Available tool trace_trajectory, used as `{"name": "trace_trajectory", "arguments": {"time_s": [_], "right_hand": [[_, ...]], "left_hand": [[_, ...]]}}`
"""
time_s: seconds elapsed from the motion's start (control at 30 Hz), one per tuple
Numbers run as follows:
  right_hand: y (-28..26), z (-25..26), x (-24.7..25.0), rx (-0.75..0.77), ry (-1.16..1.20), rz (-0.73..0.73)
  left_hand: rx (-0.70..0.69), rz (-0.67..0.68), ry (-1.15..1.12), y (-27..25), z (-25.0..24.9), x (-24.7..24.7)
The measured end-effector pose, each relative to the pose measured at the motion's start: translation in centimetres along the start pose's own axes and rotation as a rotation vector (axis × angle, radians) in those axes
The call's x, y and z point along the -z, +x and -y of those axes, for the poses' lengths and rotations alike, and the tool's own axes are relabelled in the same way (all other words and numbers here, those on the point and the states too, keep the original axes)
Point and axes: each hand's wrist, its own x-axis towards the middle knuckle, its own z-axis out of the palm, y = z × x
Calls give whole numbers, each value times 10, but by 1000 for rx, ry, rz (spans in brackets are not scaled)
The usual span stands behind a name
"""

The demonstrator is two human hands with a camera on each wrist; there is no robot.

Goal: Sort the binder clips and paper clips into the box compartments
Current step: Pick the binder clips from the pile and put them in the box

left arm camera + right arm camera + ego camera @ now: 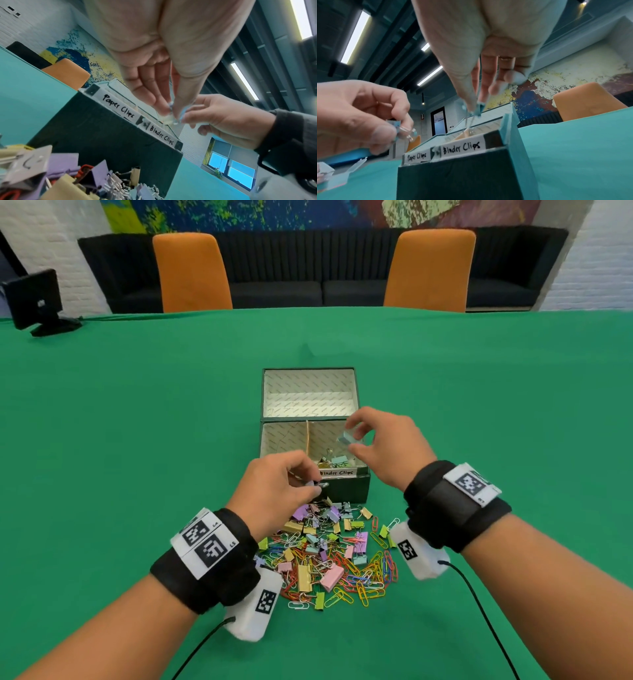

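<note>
Our right hand (387,446) pinches a blue binder clip (346,437) over the box (352,491); our left hand (274,491) pinches a small, blurred clip (317,484).

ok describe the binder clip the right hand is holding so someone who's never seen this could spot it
Start at the dark green box standing open mid-table on the green cloth. Over its right compartment, labelled Binder Clips, the right hand pinches a light blue binder clip. It is the only clip in the air above the box; the rest lie inside, in the pile, or in the left hand.
</note>
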Motion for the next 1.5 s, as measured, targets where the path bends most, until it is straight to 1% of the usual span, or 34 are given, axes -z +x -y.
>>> {"name": "trace_trajectory", "arguments": {"time_s": [0.07,0.2,0.27,0.4,0.47,0.5,0.6,0.7,0.77,0.83,0.9,1.03,1.17,1.23,1.3,1.4,1.5], "right_hand": [[-3,-3,0,-12,-37,67],[-17,-7,6,-28,44,-16],[-27,-11,9,-43,69,-17],[-44,-21,11,-76,53,68],[-50,-29,11,-101,51,116],[-53,-32,11,-113,48,141],[-61,-40,12,-141,23,241],[-65,-45,12,-152,9,370],[-67,-49,11,-154,-6,426],[-68,-52,9,-153,-39,463],[-69,-54,8,-145,-90,510],[-70,-56,6,-163,-161,586],[-71,-56,2,-161,-203,593],[-73,-56,-1,-154,-194,598],[-74,-55,-2,-160,-190,605],[-75,-55,-3,-163,-187,602],[-76,-56,-2,-156,-170,560]], "left_hand": [[6,-32,4,2,-2,1],[-20,-113,31,18,-10,7],[-18,-156,66,32,-13,10],[-15,-225,124,59,-15,7],[-15,-217,153,66,-15,1],[-12,-190,171,68,-14,-2],[6,-55,230,66,-10,-12],[-56,-7,299,56,-12,-18],[-100,38,294,46,-18,-19],[-98,136,249,37,-24,-20],[-81,253,269,27,-27,-21],[-57,488,429,6,-23,-28],[-17,621,575,-9,-15,-34],[-2,665,576,-11,-12,-35],[-4,681,605,-14,-11,-35],[-61,687,749,-21,-14,-37],[-135,663,881,-27,-16,-40]]}}
